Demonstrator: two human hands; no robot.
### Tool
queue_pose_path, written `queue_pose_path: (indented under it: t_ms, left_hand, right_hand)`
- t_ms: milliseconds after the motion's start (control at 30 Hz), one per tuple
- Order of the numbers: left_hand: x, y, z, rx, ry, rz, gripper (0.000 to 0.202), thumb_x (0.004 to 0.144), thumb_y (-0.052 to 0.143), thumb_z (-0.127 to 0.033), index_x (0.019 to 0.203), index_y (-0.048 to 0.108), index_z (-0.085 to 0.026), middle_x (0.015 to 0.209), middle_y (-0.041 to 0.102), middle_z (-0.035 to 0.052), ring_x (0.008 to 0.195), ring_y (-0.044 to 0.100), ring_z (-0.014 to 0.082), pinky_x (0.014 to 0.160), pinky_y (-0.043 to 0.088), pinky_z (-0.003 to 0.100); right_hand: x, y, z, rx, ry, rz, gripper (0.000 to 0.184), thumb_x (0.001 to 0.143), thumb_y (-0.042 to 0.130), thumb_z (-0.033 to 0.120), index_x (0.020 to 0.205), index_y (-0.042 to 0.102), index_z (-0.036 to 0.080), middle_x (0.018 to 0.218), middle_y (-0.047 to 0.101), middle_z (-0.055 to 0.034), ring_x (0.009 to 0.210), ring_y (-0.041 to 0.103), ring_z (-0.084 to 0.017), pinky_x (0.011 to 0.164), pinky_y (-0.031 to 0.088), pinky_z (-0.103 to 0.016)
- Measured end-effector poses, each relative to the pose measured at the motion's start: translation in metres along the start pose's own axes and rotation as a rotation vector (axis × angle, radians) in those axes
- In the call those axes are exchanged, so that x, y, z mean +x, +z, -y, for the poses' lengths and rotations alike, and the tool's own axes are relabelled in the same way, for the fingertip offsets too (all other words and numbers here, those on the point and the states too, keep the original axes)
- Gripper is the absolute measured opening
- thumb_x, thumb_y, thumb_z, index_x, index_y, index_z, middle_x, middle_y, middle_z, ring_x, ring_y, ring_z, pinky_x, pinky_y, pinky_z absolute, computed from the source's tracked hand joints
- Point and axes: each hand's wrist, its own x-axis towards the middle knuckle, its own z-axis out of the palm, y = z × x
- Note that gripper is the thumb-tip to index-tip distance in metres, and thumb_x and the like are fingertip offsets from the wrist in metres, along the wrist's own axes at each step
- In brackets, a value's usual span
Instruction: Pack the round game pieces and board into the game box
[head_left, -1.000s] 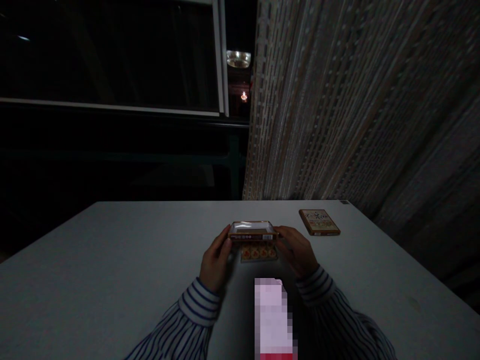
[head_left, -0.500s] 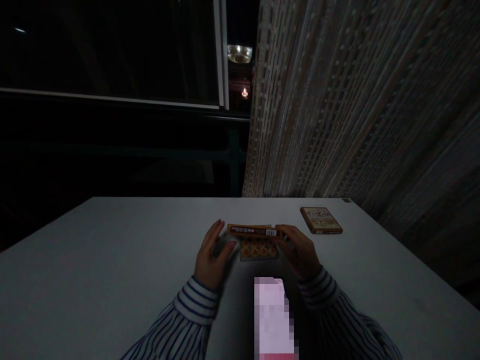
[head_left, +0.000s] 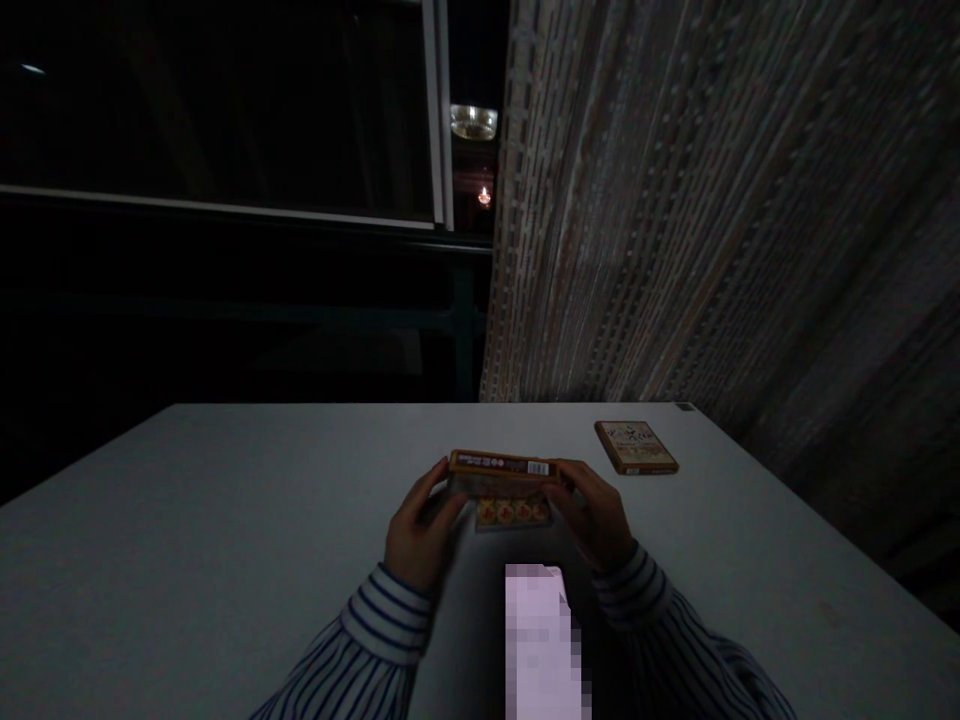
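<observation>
A flat brown box lid (head_left: 504,464), with a barcode on its near edge, is tilted up between both hands. My left hand (head_left: 418,532) is closed on the lid's left end, thumb toward me. At the right end my right hand (head_left: 596,510) grips the lid too. Below and nearer to me lies a shallow tray (head_left: 513,512) of round yellowish pieces with red marks, partly hidden under the lid. Dim light hides what the pieces are.
A similar flat brown box (head_left: 636,447) lies at the back right of the white table (head_left: 300,560). A lit, pixelated phone (head_left: 541,640) is near me between my forearms. A string curtain (head_left: 600,200) hangs behind the table, beside a dark window (head_left: 225,110).
My left hand has come in and closed on the left end of the lid. The lid has tipped, showing more of its shaded underside or face. The view has shifted slightly.
</observation>
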Motion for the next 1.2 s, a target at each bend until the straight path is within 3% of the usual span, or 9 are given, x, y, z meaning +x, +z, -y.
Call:
queue_pose_path:
  t_ms: [567, 733, 1000, 1200]
  left_hand:
    - [0.002, 0.001, -0.006, 0.008, -0.093, -0.027, 0.043, 0.061, 0.072, -0.036, 0.098, 0.068, -0.015, 0.097, 0.071, 0.0071, 0.094, 0.064, 0.024, 0.091, 0.048, 0.039]
    - [0.003, 0.002, -0.01, 0.001, -0.126, -0.056, 0.043, 0.059, 0.073, -0.038, 0.095, 0.07, -0.014, 0.091, 0.072, 0.0074, 0.09, 0.065, 0.0248, 0.086, 0.051, 0.038]
    - [0.006, 0.0, -0.003, -0.078, -0.262, -0.128, 0.046, 0.057, 0.074, -0.043, 0.09, 0.069, -0.011, 0.084, 0.072, 0.0085, 0.083, 0.066, 0.0239, 0.081, 0.053, 0.037]
    - [0.003, 0.001, -0.003, -0.178, -0.336, -0.108, 0.048, 0.06, 0.073, -0.046, 0.093, 0.069, -0.011, 0.092, 0.071, 0.0094, 0.088, 0.065, 0.0226, 0.08, 0.052, 0.032]
  right_hand:
    - [-0.003, 0.009, -0.008, 0.165, 0.198, -0.073, 0.027, 0.084, 0.049, 0.032, 0.104, 0.063, 0.019, 0.087, 0.067, -0.0062, 0.077, 0.062, -0.018, 0.069, 0.052, -0.029]
    - [-0.003, 0.011, -0.009, 0.252, 0.253, -0.021, 0.034, 0.083, 0.05, 0.034, 0.112, 0.059, 0.019, 0.095, 0.067, -0.0074, 0.084, 0.063, -0.019, 0.075, 0.052, -0.032]
    - [-0.01, 0.023, -0.009, 0.455, 0.391, 0.105, 0.043, 0.081, 0.054, 0.035, 0.12, 0.053, 0.016, 0.093, 0.067, -0.007, 0.079, 0.064, -0.017, 0.069, 0.053, -0.03]
    - [-0.01, 0.027, -0.004, 0.626, 0.55, 0.111, 0.047, 0.078, 0.059, 0.039, 0.119, 0.054, 0.016, 0.085, 0.069, -0.0041, 0.077, 0.064, -0.018, 0.074, 0.053, -0.032]
